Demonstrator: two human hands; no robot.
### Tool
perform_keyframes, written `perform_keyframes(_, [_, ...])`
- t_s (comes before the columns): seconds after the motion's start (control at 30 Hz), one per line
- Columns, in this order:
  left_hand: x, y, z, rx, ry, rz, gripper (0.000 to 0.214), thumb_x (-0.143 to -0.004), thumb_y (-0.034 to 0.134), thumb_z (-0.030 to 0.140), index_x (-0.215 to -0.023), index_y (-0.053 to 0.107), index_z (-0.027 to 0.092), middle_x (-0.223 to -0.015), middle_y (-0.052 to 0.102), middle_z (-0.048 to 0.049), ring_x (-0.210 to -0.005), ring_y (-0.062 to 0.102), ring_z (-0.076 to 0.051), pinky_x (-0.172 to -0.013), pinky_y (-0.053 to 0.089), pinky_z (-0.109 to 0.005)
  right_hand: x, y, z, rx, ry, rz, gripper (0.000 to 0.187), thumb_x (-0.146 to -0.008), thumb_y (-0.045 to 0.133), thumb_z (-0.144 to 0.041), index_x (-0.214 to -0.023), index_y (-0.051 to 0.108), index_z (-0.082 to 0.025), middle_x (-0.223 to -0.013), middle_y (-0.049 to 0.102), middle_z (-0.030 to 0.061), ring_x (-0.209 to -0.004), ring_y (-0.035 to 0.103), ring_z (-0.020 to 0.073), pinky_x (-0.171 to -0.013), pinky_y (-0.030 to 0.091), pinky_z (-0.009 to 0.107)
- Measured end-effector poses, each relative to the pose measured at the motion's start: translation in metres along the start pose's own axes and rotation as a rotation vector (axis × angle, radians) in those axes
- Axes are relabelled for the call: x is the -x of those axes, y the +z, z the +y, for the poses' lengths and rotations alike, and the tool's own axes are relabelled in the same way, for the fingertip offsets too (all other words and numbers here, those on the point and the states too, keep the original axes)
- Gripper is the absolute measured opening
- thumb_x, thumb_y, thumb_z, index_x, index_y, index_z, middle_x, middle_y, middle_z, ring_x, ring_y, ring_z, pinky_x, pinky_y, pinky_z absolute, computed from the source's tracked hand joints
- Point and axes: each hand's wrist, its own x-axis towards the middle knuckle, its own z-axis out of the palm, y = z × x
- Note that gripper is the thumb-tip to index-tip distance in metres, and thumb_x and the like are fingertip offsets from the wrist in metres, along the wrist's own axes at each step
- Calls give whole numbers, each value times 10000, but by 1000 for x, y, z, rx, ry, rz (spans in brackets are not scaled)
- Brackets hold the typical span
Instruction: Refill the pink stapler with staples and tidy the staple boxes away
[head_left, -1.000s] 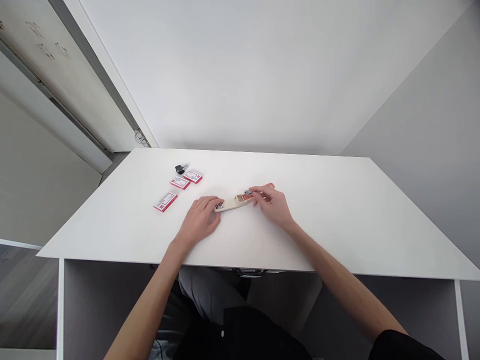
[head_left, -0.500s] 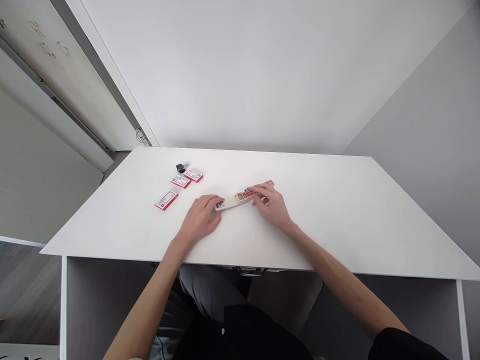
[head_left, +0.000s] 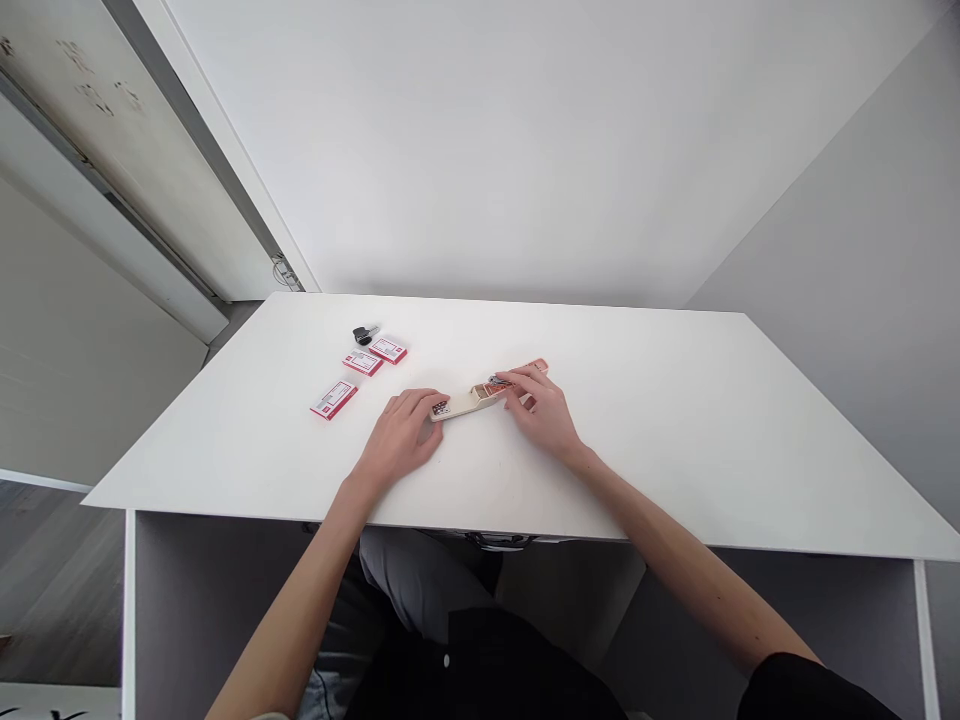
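Slim cream-orange device [head_left: 482,394], lying aslant

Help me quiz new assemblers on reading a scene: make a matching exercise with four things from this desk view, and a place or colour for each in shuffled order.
Things:
1. Left hand
2. Right hand
3. Small black-and-silver object
4. Tabletop

Places or colours:
A. Fingers over the pink part of the long cream-and-pink object
B. White
C. At that long object's cream end
D. Close to two red-and-white boxes

Pairs: 1-C, 2-A, 3-D, 4-B
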Motion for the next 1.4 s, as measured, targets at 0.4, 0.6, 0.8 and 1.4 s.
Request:
perform_keyframes(0.4, [0,1,0,-11,6,14,394,-949,518,205,-1339,563,239,-1324,657,-84,-1242,599,-277,-1024,486,-448,1,3,-1,14,7,-18,359,-956,548,-218,-1262,723,-289,-1243,634,89,-944,653,201,-566,574,303])
perform_keyframes(0.6, [-1,1,1,-9,-1,10,411,-936,528,197,-1342,569,244,-1318,661,-83,-1239,601,-282,-1028,487,-463,1,3,0,21,-10,-11,361,-955,541,-213,-1258,725,-286,-1230,588,103,-960,640,206,-512,544,287])
perform_keyframes(0.8, [-1,1,0,-5,2,5,418,-938,525,199,-1351,565,245,-1321,658,-86,-1250,594,-287,-1028,486,-468,1,4,1,-3,-2,-10,352,-948,552,-205,-1253,711,-282,-1261,621,93,-931,669,192,-531,548,286])
perform_keyframes(1.4, [-1,2,0,-17,-10,22,300,-1036,506,361,-1295,600,243,-1270,680,-84,-1202,611,-271,-1006,480,-453,-11,-16,6,-367,511,214,466,-942,605,-606,-1266,567,-275,-1360,600,92,-841,701,177,-520,511,270])
